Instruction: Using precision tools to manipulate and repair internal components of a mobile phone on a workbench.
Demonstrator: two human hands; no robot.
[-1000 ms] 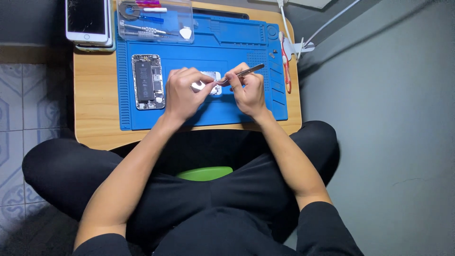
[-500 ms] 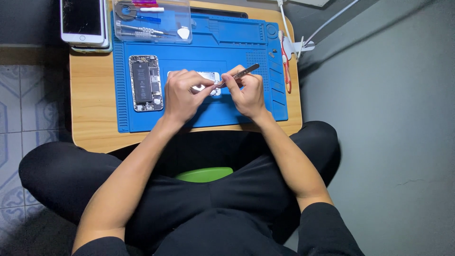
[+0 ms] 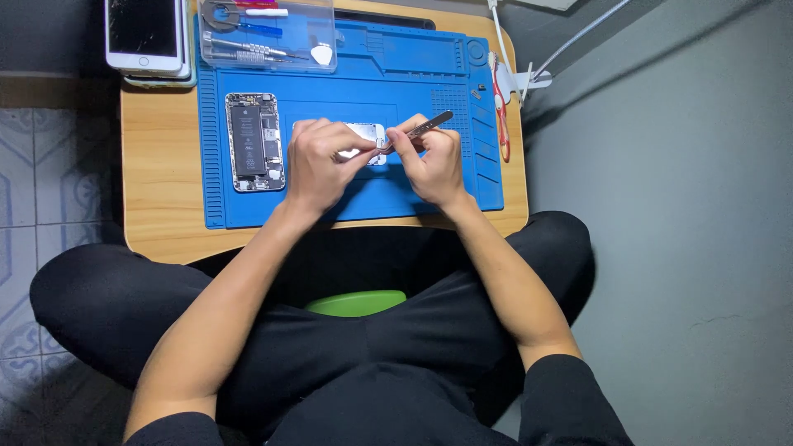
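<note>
You sit cross-legged at a low wooden table (image 3: 157,206) with both hands meeting over the middle of the blue mat (image 3: 413,74), the landmark for everything here. Your left hand (image 3: 318,161) curls down over a pale, flat phone part (image 3: 368,136) at the mat's centre, fingers closed onto it, apparently pinning it flat so it cannot slide. Your right hand (image 3: 434,161) is closed in a pinch around metal tweezers (image 3: 417,130), held low and slanted, the handle pointing away to the mat's far right and the tips meeting the part just beside your left fingertips; what the tips grip, if anything, is too small to tell. On the mat's left portion lies an opened phone (image 3: 254,140), insides up, set well apart from your hands, likely to keep it out of the way. A clear plastic tool tray (image 3: 268,37) sits across the mat's far left corner, holding small drivers and a white pick within reach. Beyond the mat's left edge, at the table's far corner, a white phone (image 3: 144,35) with a dark screen rests on another. Along the mat's right edge lie red-handled cutters (image 3: 500,116), and white cables (image 3: 578,37) trail off past the mat's far right corner.
</note>
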